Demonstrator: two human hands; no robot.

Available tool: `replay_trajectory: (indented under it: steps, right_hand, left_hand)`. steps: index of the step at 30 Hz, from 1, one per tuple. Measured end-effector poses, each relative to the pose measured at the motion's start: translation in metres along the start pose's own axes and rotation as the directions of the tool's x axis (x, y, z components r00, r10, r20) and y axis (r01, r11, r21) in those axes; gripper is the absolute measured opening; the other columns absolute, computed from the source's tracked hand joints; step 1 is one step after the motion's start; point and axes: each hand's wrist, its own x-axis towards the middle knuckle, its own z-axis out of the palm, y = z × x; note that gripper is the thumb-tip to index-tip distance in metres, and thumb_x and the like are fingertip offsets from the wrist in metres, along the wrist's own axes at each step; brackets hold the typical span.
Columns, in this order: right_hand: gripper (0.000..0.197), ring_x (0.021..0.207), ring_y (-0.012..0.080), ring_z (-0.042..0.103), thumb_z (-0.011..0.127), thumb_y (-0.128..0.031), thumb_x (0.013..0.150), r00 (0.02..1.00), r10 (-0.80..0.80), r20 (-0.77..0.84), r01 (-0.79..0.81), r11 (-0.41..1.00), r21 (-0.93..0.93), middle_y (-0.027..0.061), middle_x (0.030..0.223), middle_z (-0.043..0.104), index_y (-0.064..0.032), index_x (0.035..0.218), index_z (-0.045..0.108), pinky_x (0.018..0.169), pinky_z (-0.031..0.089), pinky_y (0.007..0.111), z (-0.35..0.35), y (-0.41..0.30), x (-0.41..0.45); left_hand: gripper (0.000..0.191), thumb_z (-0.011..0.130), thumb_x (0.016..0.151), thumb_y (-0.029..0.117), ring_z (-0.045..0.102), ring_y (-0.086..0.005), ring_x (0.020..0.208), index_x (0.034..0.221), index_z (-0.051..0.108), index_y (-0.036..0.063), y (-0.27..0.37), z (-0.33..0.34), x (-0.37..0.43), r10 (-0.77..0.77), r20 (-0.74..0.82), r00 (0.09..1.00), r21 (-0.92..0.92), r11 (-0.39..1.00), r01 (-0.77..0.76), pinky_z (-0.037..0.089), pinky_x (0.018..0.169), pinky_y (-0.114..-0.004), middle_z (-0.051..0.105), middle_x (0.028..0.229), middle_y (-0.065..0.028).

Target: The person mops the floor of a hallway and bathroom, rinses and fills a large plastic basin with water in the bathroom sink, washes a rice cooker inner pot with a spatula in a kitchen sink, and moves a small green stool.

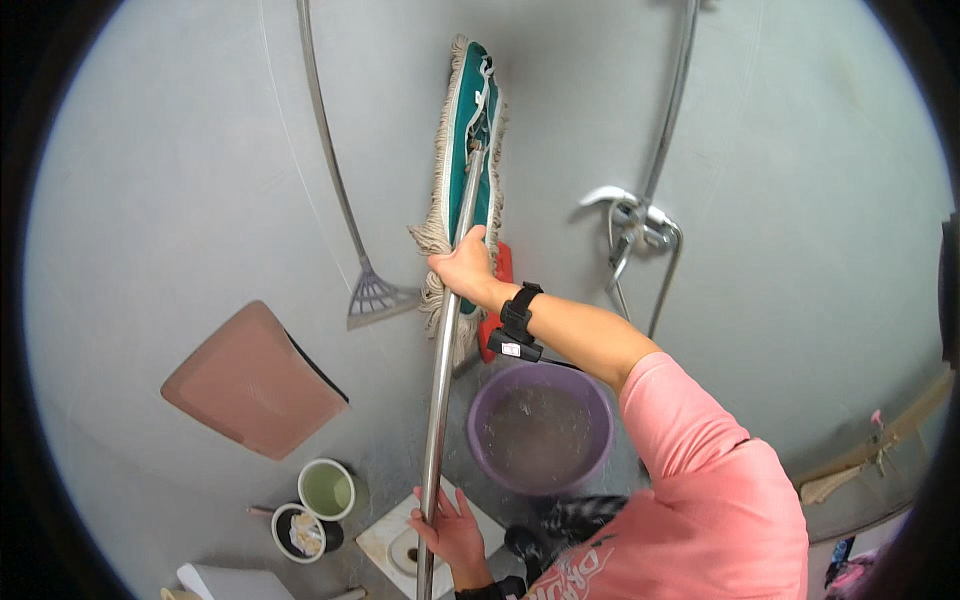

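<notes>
A flat dust mop (471,142) with a green backing and a cream string fringe stands raised against the grey wall, its metal pole (442,375) slanting down towards me. My right hand (466,264) grips the pole just below the mop's joint, beside the lower fringe. Lower down, my left hand (451,525) is palm up with its fingers apart, the pole resting across the fingers near the thumb. A purple basin (477,450) of murky water stands on the floor right of the pole. Behind the mop, a red object (504,262) is partly hidden.
A squeegee-like broom (375,296) leans at left above a pink board (259,382). A green bin (326,487) and a black bin with waste (279,532) stand by a white squat toilet (390,525). A shower mixer (641,229) with hose is on the right wall.
</notes>
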Motion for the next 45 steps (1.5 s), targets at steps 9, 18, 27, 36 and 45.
replay_trajectory:
  steps: [9,18,27,36,45]
  right_hand:
    - [0.057,0.077,0.0402,0.057,0.067,-0.013,0.063,0.994,-0.084,0.069,0.088,0.995,-0.056,0.0285,0.079,0.053,0.0074,0.095,0.024,0.068,0.047,0.042,0.015,0.043,0.135]
    - [0.041,0.054,0.0261,0.055,0.048,0.003,0.074,0.921,-0.002,0.390,-0.137,0.935,0.328,0.0179,0.082,0.044,0.0005,0.098,0.016,0.041,0.048,0.036,0.041,0.106,0.247]
    - [0.054,0.070,0.0342,0.060,0.047,-0.001,0.074,0.946,0.089,0.313,-0.087,0.996,-0.018,0.0311,0.091,0.050,0.0157,0.110,0.011,0.057,0.049,0.037,0.057,0.142,0.281]
    - [0.053,0.077,0.0461,0.054,0.048,-0.005,0.074,0.981,-0.193,0.028,0.193,0.946,-0.261,0.0355,0.079,0.052,0.0192,0.107,0.014,0.071,0.044,0.045,0.074,0.198,0.317]
    - [0.040,0.065,0.0455,0.055,0.047,-0.003,0.074,0.962,-0.273,-0.018,0.253,0.914,-0.317,0.0323,0.069,0.053,0.0168,0.099,0.022,0.061,0.046,0.046,0.075,0.220,0.323]
  left_hand:
    - [0.020,0.055,0.084,0.028,0.051,-0.0207,0.108,0.082,0.061,0.0094,-0.102,-0.010,0.163,-0.165,-0.122,0.979,-0.430,0.898,0.098,0.050,0.082,-0.029,0.057,0.112,-0.0023]
    - [0.027,0.055,0.085,0.027,0.056,-0.0196,0.100,0.100,0.058,0.0054,-0.174,-0.042,0.271,-0.366,-0.160,0.917,-0.575,0.790,0.215,0.054,0.064,-0.021,0.059,0.106,-0.0080]
    - [0.038,0.038,0.091,0.035,0.057,-0.0186,0.093,0.107,0.051,0.0030,-0.226,-0.058,0.425,-0.534,-0.551,0.641,0.088,0.727,0.681,0.047,0.071,-0.026,0.059,0.103,-0.0106]
    - [0.031,0.041,0.091,0.028,0.057,-0.0163,0.092,0.109,0.049,0.0047,-0.183,0.075,0.505,-0.602,-0.256,0.756,0.688,0.436,0.580,0.045,0.079,-0.028,0.059,0.101,-0.0094]
    - [0.022,0.043,0.091,0.025,0.057,-0.0134,0.079,0.098,0.052,0.0067,-0.195,0.156,0.524,-0.703,0.001,0.711,0.861,0.362,0.358,0.047,0.072,-0.027,0.059,0.086,-0.0047]
